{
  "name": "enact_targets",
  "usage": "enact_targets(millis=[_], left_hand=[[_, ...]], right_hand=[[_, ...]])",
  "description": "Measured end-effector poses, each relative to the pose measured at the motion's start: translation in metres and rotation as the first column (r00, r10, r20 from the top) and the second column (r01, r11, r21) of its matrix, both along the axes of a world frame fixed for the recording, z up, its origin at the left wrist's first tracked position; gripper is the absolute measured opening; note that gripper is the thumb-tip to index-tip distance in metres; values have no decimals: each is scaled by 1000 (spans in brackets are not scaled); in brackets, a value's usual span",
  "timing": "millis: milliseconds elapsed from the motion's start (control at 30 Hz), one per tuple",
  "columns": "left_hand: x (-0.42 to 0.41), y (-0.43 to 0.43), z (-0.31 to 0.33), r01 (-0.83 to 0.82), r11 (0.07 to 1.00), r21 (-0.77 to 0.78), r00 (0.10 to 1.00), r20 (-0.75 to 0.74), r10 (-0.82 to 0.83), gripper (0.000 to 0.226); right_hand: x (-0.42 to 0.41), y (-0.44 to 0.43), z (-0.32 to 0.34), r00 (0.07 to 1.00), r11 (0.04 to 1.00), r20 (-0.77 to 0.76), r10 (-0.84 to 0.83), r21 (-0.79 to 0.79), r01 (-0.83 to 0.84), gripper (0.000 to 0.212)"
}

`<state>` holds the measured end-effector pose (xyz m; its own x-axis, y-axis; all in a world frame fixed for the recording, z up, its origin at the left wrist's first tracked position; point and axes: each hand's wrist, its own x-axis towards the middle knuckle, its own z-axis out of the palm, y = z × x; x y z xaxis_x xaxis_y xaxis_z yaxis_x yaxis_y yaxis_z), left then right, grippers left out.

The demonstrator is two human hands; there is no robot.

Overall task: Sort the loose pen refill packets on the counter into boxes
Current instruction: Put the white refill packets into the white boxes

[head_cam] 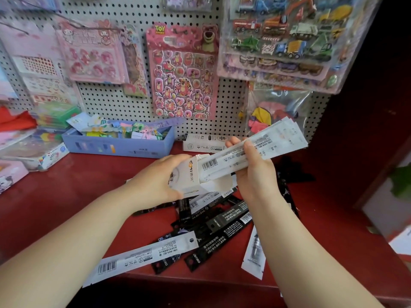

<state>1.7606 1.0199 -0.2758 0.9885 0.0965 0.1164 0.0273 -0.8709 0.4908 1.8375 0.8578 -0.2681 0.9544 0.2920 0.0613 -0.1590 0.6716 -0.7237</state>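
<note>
Sorting refill packets, head view; positions are given relative to the white box (189, 174). Nearest the viewer, well in front of the white box, a long white packet (142, 260) lies at the front edge of the red counter (66, 192), with a second white packet (254, 256) to the front-right, also near that edge. Between these and the white box, a heap of black packets (222, 232) lies crossed over one another, with a few white ones mixed in just under the box. The left hand (155, 185) grips the white box from its left side, fingers curled round it, holding it above the heap with its open end towards the right. The right hand (255, 174), just right of the box, clamps a bundle of white packets (266, 143) between thumb and fingers. The barcode end of the bundle is at or just inside the box mouth, and its far end fans out up and to the right. Judged step: loading the white bundle. To do it well, square the fanned ends first, hold the box mouth wide, feed the bundle along the box's long axis, and keep black packets out. Behind the white box, a second white carton (204, 142) lies against the pegboard (231, 107). To the rear-left stands a blue tray (117, 147) of small coloured items, and above hangs a bear sticker sheet (182, 74).
</note>
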Motion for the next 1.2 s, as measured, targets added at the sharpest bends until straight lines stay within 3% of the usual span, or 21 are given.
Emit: enact_targets(millis=[233,367,500,733,1033,1200], left_hand=[[4,-8,-3,-65,996,56,997,36,63,83],[3,-4,-7,-85,996,29,995,53,83,82],[-1,1,-11,-82,997,13,995,64,81,80],[-1,4,-4,-56,997,-59,997,52,60,80],[4,1,-2,-5,998,-58,1000,-20,4,82],[6,-5,-2,-23,999,-28,1000,-16,22,83]], right_hand=[[-6,16,-4,998,997,-61,-34,60,38,14],[-6,19,-10,999,995,-28,-41,-92,38,20],[0,9,-12,993,943,74,-96,-313,115,13],[15,-9,-7,995,986,-56,-85,-150,76,17],[21,-11,-4,993,960,115,42,-281,-8,13],[12,-5,-9,992,968,112,53,-248,-24,11]])
